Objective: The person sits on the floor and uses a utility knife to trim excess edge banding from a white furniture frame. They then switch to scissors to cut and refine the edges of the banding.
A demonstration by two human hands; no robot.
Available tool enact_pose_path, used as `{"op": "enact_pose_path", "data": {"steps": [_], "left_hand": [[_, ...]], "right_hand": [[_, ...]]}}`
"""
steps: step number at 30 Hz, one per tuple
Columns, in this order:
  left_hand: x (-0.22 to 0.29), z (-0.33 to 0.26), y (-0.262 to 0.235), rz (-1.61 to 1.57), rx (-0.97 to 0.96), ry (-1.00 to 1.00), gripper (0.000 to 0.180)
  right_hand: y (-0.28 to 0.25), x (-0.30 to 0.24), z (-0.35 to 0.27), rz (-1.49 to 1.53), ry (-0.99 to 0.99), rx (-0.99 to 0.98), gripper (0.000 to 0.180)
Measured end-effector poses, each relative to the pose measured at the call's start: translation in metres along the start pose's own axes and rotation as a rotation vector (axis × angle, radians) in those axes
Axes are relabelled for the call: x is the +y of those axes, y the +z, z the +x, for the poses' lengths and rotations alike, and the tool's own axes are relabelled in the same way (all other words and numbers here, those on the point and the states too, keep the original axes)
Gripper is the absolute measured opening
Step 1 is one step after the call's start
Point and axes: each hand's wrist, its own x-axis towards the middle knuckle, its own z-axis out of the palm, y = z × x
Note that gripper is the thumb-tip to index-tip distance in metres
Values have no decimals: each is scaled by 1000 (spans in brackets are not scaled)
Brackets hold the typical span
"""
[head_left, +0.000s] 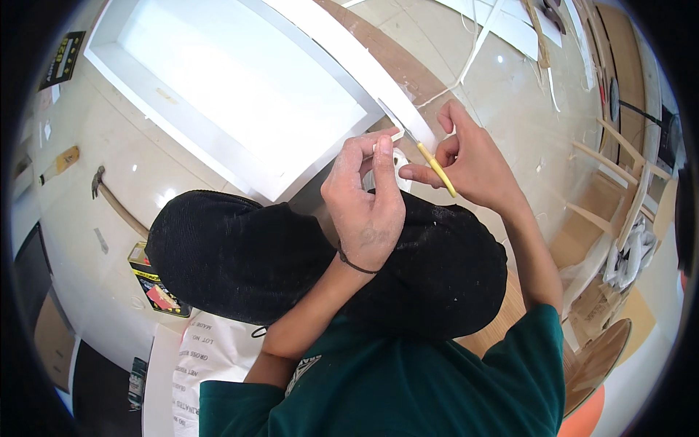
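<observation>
My left hand [364, 197], dusted with white powder, pinches a small white piece [397, 135] between thumb and fingers. Scissors with yellow handles [437, 171] are in my right hand [473, 160], the thumb and curled fingers around the handles. Their metal blades lie close to the white piece; whether they touch it I cannot tell. A round white thing [397, 162], perhaps a roll, shows partly behind my left hand, above my lap. Just beyond both hands runs the edge of a large white box-like panel [328, 164] with raised sides.
On the tiled floor to the left lie a hammer [116, 200], a brush [60, 164] and a yellow-and-black can [149, 280]. White strips [480, 44] are scattered at the far right. Wooden frames [619, 189] and cardboard [593, 309] stand on the right.
</observation>
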Motion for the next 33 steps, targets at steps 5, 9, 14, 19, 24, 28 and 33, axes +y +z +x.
{"op": "enact_pose_path", "data": {"steps": [5,9,14,19,24,28,33], "left_hand": [[1,-4,-1,-12,1,-27,17],[-2,-3,-1,-9,10,1,16],[-3,-2,0,4,2,33,17],[4,-2,-2,-48,33,9,19],[10,3,-6,-95,-2,-68,22],[12,12,-15,-121,-4,-110,25],[12,20,-13,-168,-4,-114,24]], "right_hand": [[0,-8,0,25,6,4,78],[1,-9,0,-4,15,5,74],[4,-1,1,49,21,6,68],[9,3,0,232,42,-13,66],[4,-2,1,131,53,-24,68],[-6,-7,0,236,83,-122,72],[-4,-1,-8,315,116,-196,74]]}}
